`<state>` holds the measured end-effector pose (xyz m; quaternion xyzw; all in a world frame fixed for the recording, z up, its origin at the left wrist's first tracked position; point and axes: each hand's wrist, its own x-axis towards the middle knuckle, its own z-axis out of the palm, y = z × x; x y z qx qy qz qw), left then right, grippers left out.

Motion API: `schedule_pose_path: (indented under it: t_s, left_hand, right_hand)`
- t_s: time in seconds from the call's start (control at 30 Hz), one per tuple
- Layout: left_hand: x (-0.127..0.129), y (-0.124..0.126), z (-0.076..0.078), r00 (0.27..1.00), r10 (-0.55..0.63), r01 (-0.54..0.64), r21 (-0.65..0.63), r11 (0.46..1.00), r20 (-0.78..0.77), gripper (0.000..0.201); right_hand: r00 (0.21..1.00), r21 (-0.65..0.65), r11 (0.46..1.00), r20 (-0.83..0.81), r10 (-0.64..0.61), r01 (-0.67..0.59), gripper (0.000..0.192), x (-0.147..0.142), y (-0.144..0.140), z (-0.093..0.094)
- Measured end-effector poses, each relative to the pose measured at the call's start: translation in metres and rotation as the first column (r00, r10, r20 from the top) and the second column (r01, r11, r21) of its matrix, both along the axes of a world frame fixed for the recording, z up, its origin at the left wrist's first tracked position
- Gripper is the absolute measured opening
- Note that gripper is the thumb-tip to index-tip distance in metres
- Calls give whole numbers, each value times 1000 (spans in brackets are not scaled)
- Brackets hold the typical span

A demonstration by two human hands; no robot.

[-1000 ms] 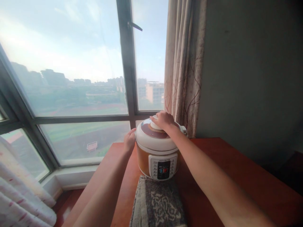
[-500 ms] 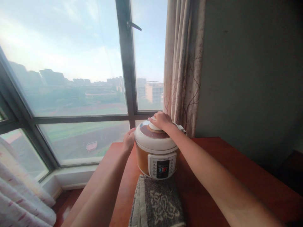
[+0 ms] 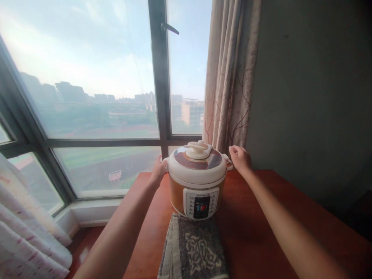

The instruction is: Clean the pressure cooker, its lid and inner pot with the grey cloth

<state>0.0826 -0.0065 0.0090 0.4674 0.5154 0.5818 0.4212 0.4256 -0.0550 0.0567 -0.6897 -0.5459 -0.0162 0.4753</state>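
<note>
While the lid (image 3: pixel 197 161) sits closed on the electric pressure cooker (image 3: pixel 197 182), left hand (image 3: pixel 159 170) cups its left side; right hand (image 3: pixel 240 158), fingers curled, touches the right handle; cooker not lifted.

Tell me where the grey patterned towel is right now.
The grey patterned towel lies on the red-brown table, bottom centre of the head view, just in front of the pressure cooker and between the person's two forearms.

Electric pressure cooker (image 3: pixel 197 180): round, orange body, cream lid with brown ring and white knob on top. Lid on. Stands upright on the wooden table's far end, control panel facing near, small side handles at left and right.
</note>
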Motion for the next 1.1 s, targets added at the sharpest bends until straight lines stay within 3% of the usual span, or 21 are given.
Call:
schedule_pose_path:
  t_s: [0.17, 0.33, 0.5, 0.67, 0.87, 1.1]
  left_hand:
    - [0, -5, 5, 1000, 7, -5, -101, 995, 23, 31]
    - [-12, -10, 8, 995, -48, 65, -196, 979, 90, 36]
    - [-12, -13, 3, 969, -116, 160, -194, 968, 217, 33]
    - [0, -7, -7, 922, -129, 183, -120, 976, 365, 24]
    - [19, -3, -17, 884, -127, 190, -97, 977, 450, 22]
    - [62, 3, -24, 842, -201, 292, -110, 950, 500, 28]
  right_hand:
    - [968, -70, 997, -249, 18, -36, 51, 22, -7, -47]
    - [883, -16, 994, -460, 92, -112, 51, 10, -2, -67]
    - [797, 61, 994, -593, 112, -95, 35, 5, 2, -72]
    - [750, 96, 994, -654, 96, -44, 27, 7, 4, -75]
    - [759, 102, 994, -650, 36, 39, 35, 24, 8, -72]
    - [801, 45, 986, -590, -104, 161, 37, 68, 5, -59]
